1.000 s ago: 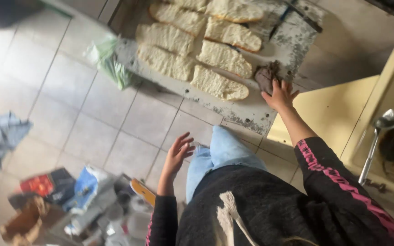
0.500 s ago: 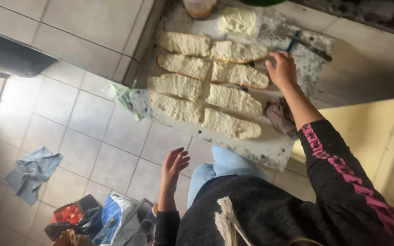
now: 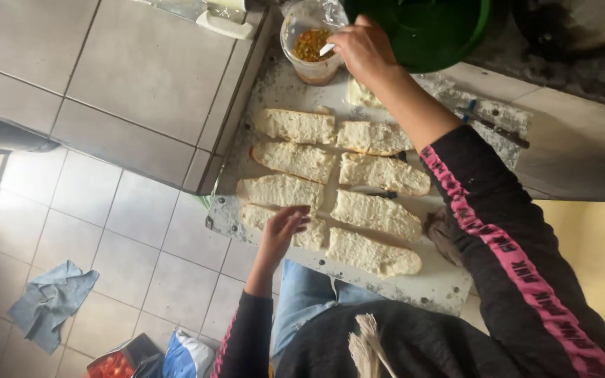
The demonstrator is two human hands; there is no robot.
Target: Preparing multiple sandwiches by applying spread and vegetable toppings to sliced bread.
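Observation:
Several split bread halves (image 3: 372, 213) lie cut side up in two rows on a white board (image 3: 428, 283). My right hand (image 3: 364, 49) reaches to the far end of the board and grips the white handle of a utensil (image 3: 326, 49) that sits in a clear tub (image 3: 309, 66) of chopped yellow-green filling. My left hand (image 3: 283, 227) hovers with fingers apart over the nearest left bread half (image 3: 302, 234), at or just above its surface.
A green bowl (image 3: 428, 28) stands beside the tub. A knife (image 3: 495, 126) lies at the board's far right, and a dark rag (image 3: 442, 234) at its right edge. On the tiled floor lie a blue cloth (image 3: 50, 301) and bags (image 3: 148, 353).
My right hand moved from the board's right edge up to the tub and took the utensil handle. My left hand rose from beside my leg to the near bread half.

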